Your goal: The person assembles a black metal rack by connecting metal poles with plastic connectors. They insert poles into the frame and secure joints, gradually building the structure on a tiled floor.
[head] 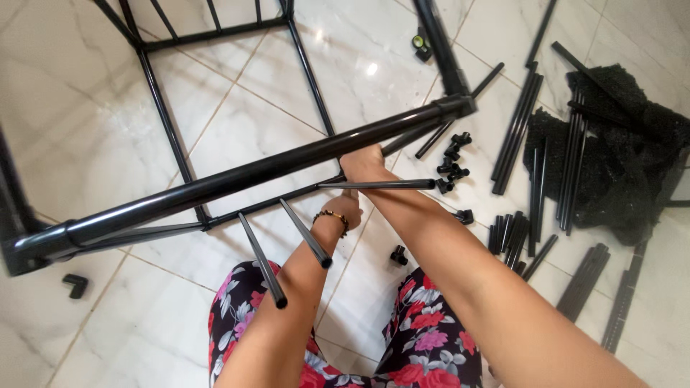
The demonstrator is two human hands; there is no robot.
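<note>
A black tube frame lies on the white marble floor, and its thick top tube (215, 183) runs across the view. My right hand (363, 162) reaches in from the lower right and is closed on the frame just under that tube. My left hand (350, 203), with a bead bracelet on the wrist, sits right below it, partly hidden. Its fingers are closed on a thin black rod (395, 185) that points right. Two more thin rods (262, 262) (305, 233) stick out of the frame toward me, over my floral-clad knees.
Loose black connectors (453, 154) lie right of my hands, and one elbow piece (74, 285) lies at the lower left. Bundles of long rods (517, 129) and short rods (507, 233) are spread to the right beside crumpled black mesh (632, 158). A small green-black object (422, 43) lies at the top.
</note>
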